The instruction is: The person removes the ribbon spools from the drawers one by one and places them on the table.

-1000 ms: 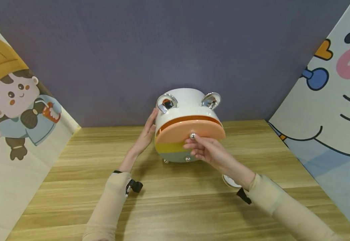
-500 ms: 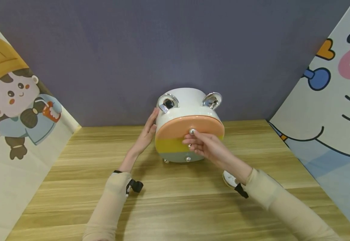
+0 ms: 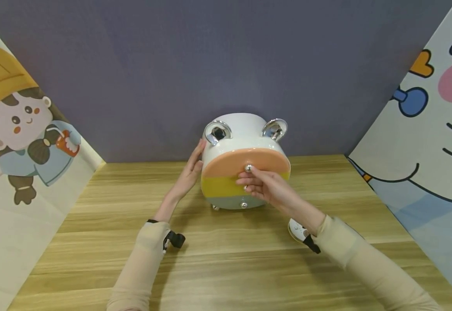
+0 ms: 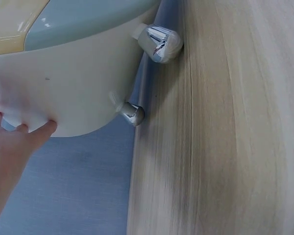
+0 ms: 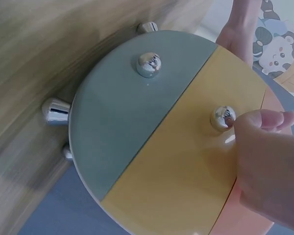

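Observation:
A small white drawer cabinet (image 3: 235, 123) with silver ears and feet stands against the back wall. Its rounded front has an orange top drawer (image 3: 226, 164), a yellow middle one (image 3: 216, 187) and a grey-green bottom one (image 4: 88, 22), all flush. My right hand (image 3: 274, 192) pinches the orange drawer's silver knob (image 3: 248, 168) between thumb and fingers; in the right wrist view the hand (image 5: 272, 161) hides this knob, while the yellow drawer's knob (image 5: 223, 118) shows beside it. With straight fingers, my left hand (image 3: 187, 175) rests against the cabinet's left side.
A round white object (image 3: 297, 230) with a small drawing lies on the wooden table (image 3: 218, 268) beneath my right wrist, partly hidden. Behind the cabinet rises a grey-blue wall (image 3: 163, 77). Panels with cartoon figures (image 3: 27, 125) flank the table on both sides.
The orange drawer, standing slightly out with a gap at its top a second ago, has slid in flush. My right hand moved inward with its knob; my left hand stayed put.

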Available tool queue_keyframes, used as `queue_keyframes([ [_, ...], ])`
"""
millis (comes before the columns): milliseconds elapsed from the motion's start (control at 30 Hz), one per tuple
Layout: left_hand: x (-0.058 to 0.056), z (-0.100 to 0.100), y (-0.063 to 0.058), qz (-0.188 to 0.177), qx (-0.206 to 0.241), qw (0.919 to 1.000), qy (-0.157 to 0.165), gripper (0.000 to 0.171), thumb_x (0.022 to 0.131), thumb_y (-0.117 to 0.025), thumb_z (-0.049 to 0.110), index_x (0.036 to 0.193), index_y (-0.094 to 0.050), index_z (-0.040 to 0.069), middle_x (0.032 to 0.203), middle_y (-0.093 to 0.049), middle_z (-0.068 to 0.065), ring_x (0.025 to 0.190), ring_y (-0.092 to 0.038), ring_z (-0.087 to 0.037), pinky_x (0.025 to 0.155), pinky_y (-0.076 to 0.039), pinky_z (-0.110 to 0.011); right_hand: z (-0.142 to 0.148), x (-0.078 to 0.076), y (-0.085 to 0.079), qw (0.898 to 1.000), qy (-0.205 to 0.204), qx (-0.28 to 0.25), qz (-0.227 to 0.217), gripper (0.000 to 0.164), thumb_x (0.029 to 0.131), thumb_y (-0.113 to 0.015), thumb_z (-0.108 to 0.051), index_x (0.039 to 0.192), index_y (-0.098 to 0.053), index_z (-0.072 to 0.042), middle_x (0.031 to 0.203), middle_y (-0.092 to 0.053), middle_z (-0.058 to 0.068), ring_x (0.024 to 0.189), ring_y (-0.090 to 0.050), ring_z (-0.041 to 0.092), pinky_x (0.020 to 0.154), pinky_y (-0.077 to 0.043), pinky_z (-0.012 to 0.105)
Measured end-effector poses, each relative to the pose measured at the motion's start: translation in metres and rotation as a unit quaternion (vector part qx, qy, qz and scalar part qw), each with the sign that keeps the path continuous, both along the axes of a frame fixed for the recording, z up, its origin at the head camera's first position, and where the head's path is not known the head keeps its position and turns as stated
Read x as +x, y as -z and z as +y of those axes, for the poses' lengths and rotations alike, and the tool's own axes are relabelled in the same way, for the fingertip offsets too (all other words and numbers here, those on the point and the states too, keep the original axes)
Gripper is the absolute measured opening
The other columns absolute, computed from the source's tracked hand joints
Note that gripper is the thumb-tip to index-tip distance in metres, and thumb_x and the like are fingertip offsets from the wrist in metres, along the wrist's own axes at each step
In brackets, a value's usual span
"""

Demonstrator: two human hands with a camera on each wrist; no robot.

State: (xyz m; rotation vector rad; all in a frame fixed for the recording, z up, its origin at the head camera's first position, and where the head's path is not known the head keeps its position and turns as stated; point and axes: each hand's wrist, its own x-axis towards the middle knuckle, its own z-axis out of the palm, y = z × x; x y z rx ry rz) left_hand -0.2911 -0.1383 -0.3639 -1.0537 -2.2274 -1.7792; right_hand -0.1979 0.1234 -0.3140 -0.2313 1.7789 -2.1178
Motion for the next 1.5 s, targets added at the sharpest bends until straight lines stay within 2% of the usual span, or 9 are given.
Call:
queue_keyframes([
  [300,0.0,0.0,0.0,0.005,-0.003,1.0,0.0,0.053,0.106,-0.03,-0.002,0.157,-0.017,0.001,0.168,-0.001,-0.018,0.157,0.0,-0.032,0.126,-0.003,-0.055,0.008,0.009,0.023,0.998,-0.009,0.038,-0.047,0.037,0.107,-0.043,-0.036,0.118,-0.064,-0.008,0.097,-0.077,-0.01,0.077,-0.065,0.002,0.073,-0.054,0.016],
  [500,0.001,-0.001,0.001,0.006,-0.001,1.0,-0.004,0.052,0.108,-0.032,0.008,0.157,-0.016,0.001,0.167,-0.001,-0.02,0.157,0.001,-0.034,0.125,-0.003,-0.057,0.008,0.012,0.043,0.996,-0.02,0.054,-0.074,0.043,0.108,-0.041,-0.036,0.122,-0.062,-0.002,0.096,-0.077,-0.009,0.075,-0.065,0.002,0.072,-0.054,0.016],
  [633,0.001,-0.001,0.003,0.004,-0.002,1.0,-0.003,0.052,0.108,-0.032,0.01,0.157,-0.016,0.002,0.168,-0.001,-0.019,0.157,0.001,-0.033,0.125,-0.004,-0.059,0.005,0.011,0.051,0.995,-0.017,0.057,-0.086,0.048,0.107,-0.041,-0.039,0.125,-0.06,0.001,0.096,-0.077,-0.009,0.075,-0.065,0.002,0.072,-0.054,0.017],
  [767,0.001,0.0,0.004,0.001,-0.006,1.0,-0.005,0.053,0.107,-0.032,0.005,0.158,-0.017,0.003,0.168,-0.001,-0.018,0.157,0.0,-0.032,0.125,-0.004,-0.058,0.002,0.006,0.052,0.994,0.0,0.053,-0.093,0.048,0.107,-0.041,-0.041,0.126,-0.058,0.001,0.096,-0.077,-0.008,0.076,-0.066,0.002,0.072,-0.053,0.017],
  [1033,0.002,0.0,0.004,0.005,-0.006,0.9999,-0.006,0.053,0.108,-0.032,0.007,0.158,-0.017,0.003,0.168,-0.001,-0.017,0.157,0.0,-0.032,0.126,-0.003,-0.057,-0.004,-0.001,0.046,0.993,0.021,0.056,-0.099,0.05,0.107,-0.04,-0.037,0.13,-0.055,0.005,0.092,-0.077,-0.008,0.077,-0.069,0.003,0.07,-0.054,0.018],
  [1400,0.002,0.0,0.001,0.011,-0.01,0.9999,-0.007,0.055,0.109,-0.032,0.023,0.158,-0.016,0.004,0.168,-0.001,-0.017,0.157,0.001,-0.032,0.125,-0.003,-0.058,-0.008,0.001,0.045,0.994,0.029,0.044,-0.095,0.047,0.108,-0.039,-0.035,0.126,-0.057,0.004,0.09,-0.077,-0.008,0.075,-0.067,0.003,0.071,-0.054,0.018],
  [1500,0.001,0.0,0.001,0.012,-0.012,0.9998,-0.006,0.055,0.109,-0.032,0.023,0.158,-0.015,0.004,0.168,-0.001,-0.016,0.157,0.001,-0.032,0.125,-0.003,-0.057,-0.008,0.001,0.045,0.994,0.033,0.034,-0.097,0.044,0.108,-0.04,-0.035,0.123,-0.059,0.002,0.089,-0.077,-0.008,0.074,-0.067,0.002,0.069,-0.054,0.017],
])
